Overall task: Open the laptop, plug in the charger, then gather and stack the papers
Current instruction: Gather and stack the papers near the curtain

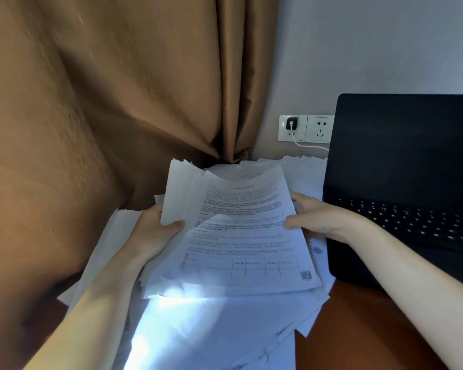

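A bundle of printed white papers (233, 236) is lifted off the desk between both hands. My left hand (155, 231) grips its left edge, thumb on top. My right hand (313, 217) holds the right edge, thumb pressed on the top sheet. More loose papers (211, 329) lie spread underneath. The black laptop (404, 169) stands open at the right, screen dark. A black charger plug (292, 123) sits in the white wall socket (305, 128), and its white cable (310, 146) runs behind the laptop.
A brown curtain (104, 116) hangs along the left and back, close to the papers. The orange-brown desk top (358, 329) shows at the lower right. A second socket (320, 128) next to the plug is free.
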Action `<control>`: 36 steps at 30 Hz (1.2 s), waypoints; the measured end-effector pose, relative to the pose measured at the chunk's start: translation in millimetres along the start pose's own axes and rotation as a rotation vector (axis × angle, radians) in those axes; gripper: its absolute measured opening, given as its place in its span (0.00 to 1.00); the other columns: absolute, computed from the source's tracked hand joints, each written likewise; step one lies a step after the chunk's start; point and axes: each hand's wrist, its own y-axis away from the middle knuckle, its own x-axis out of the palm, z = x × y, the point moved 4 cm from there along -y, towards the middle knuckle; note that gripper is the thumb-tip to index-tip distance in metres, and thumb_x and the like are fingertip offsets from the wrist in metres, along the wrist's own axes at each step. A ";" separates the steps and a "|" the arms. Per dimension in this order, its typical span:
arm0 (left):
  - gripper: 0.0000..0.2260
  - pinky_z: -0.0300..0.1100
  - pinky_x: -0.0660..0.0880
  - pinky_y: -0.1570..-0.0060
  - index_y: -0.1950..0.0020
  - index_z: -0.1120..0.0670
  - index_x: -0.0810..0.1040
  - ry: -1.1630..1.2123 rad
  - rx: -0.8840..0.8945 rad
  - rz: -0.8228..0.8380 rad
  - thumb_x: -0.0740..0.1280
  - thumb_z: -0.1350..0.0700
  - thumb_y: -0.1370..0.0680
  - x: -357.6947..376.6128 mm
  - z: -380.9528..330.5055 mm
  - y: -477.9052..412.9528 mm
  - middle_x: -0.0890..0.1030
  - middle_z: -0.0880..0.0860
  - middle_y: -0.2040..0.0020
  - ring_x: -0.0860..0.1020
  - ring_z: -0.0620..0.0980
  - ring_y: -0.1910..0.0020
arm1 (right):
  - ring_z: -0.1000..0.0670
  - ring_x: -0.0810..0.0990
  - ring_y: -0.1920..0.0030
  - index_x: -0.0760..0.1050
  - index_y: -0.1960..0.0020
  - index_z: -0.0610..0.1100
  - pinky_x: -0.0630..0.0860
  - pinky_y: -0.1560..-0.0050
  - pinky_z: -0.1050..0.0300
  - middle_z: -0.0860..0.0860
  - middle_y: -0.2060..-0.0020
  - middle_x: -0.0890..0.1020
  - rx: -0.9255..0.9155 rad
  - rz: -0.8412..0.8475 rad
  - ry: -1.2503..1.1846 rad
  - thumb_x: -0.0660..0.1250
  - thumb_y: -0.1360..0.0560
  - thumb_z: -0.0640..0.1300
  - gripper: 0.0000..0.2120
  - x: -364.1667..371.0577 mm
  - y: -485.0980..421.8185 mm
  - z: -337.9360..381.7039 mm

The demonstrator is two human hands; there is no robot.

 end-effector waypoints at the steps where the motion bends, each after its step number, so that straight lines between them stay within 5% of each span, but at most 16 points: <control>1: 0.08 0.32 0.69 0.63 0.47 0.52 0.74 0.005 0.008 0.000 0.67 0.63 0.24 0.3 -1.4 0.8 0.77 0.43 0.58 0.74 0.38 0.59 | 0.56 0.79 0.52 0.69 0.47 0.52 0.76 0.53 0.64 0.54 0.49 0.79 -0.033 -0.112 -0.055 0.61 0.23 0.32 0.15 -1.2 -2.3 -0.1; 5: 0.09 0.36 0.72 0.58 0.43 0.53 0.75 0.035 0.010 0.009 0.64 0.61 0.22 1.1 -3.1 0.9 0.79 0.50 0.50 0.77 0.43 0.55 | 0.49 0.77 0.42 0.71 0.38 0.48 0.75 0.42 0.54 0.53 0.46 0.78 -0.140 -0.373 0.046 0.57 0.20 0.35 0.14 3.3 -12.4 -10.8; 10: 0.11 0.40 0.74 0.55 0.41 0.57 0.78 -0.001 -0.061 0.033 0.59 0.59 0.19 1.2 2.1 -1.0 0.81 0.53 0.49 0.80 0.52 0.52 | 0.52 0.77 0.45 0.72 0.36 0.49 0.76 0.43 0.55 0.55 0.46 0.79 -0.269 -0.507 0.088 0.53 0.19 0.36 0.17 5.3 -13.0 -9.2; 14: 0.14 0.44 0.75 0.50 0.46 0.59 0.80 0.075 -0.202 0.036 0.57 0.55 0.18 1.4 6.3 -3.4 0.82 0.58 0.51 0.81 0.57 0.52 | 0.62 0.75 0.51 0.68 0.32 0.46 0.69 0.55 0.81 0.56 0.47 0.77 -0.342 -0.519 0.017 0.52 0.20 0.32 0.20 22.9 -10.3 -2.2; 16: 0.13 0.42 0.75 0.52 0.46 0.57 0.79 0.075 -0.207 0.072 0.57 0.53 0.18 5.3 4.5 -2.4 0.82 0.55 0.51 0.81 0.54 0.53 | 0.66 0.74 0.53 0.63 0.29 0.46 0.65 0.57 0.83 0.57 0.46 0.75 -0.381 -0.444 0.051 0.52 0.20 0.31 0.22 36.0 -9.6 3.0; 18: 0.10 0.39 0.74 0.54 0.42 0.55 0.77 0.001 -0.120 0.112 0.58 0.58 0.18 9.0 0.4 -0.8 0.81 0.52 0.49 0.79 0.49 0.53 | 0.62 0.73 0.47 0.60 0.27 0.46 0.65 0.49 0.79 0.55 0.42 0.74 -0.391 -0.347 0.178 0.54 0.20 0.33 0.23 47.1 -14.1 3.5; 20: 0.12 0.39 0.71 0.47 0.38 0.56 0.76 -0.032 -0.057 0.101 0.59 0.62 0.19 8.5 -0.3 -0.5 0.79 0.52 0.46 0.77 0.50 0.48 | 0.50 0.70 0.39 0.61 0.28 0.46 0.68 0.39 0.62 0.50 0.38 0.74 -0.354 -0.333 0.428 0.56 0.20 0.38 0.21 48.0 -21.0 -0.7; 22: 0.12 0.40 0.71 0.47 0.38 0.56 0.76 -0.003 -0.044 0.047 0.60 0.63 0.20 5.6 0.1 -0.7 0.79 0.53 0.46 0.77 0.51 0.48 | 0.43 0.69 0.39 0.68 0.35 0.47 0.68 0.40 0.52 0.48 0.42 0.74 -0.257 -0.419 0.665 0.57 0.20 0.45 0.14 35.3 -25.3 -5.0; 26: 0.10 0.39 0.70 0.53 0.40 0.56 0.75 0.033 -0.015 -0.150 0.61 0.62 0.20 -3.1 2.1 -3.9 0.77 0.52 0.49 0.75 0.48 0.53 | 0.42 0.67 0.35 0.69 0.33 0.44 0.64 0.40 0.52 0.46 0.35 0.70 -0.080 -0.592 0.956 0.60 0.21 0.50 0.19 -8.9 -29.8 -14.4; 30: 0.12 0.43 0.70 0.47 0.38 0.59 0.74 0.037 -0.049 -0.291 0.63 0.61 0.21 -10.5 15.1 -12.2 0.78 0.55 0.45 0.75 0.51 0.48 | 0.42 0.77 0.49 0.67 0.52 0.41 0.66 0.61 0.56 0.45 0.51 0.77 0.043 -0.576 1.130 0.60 0.24 0.47 0.09 -27.5 -41.3 -17.2; 36: 0.11 0.42 0.68 0.49 0.40 0.61 0.76 0.064 -0.040 -0.320 0.63 0.63 0.22 -6.9 18.0 -15.0 0.77 0.53 0.48 0.75 0.51 0.49 | 0.46 0.79 0.47 0.74 0.46 0.44 0.66 0.61 0.58 0.48 0.48 0.79 0.178 -0.635 1.302 0.61 0.23 0.35 0.09 -33.6 -58.4 -13.6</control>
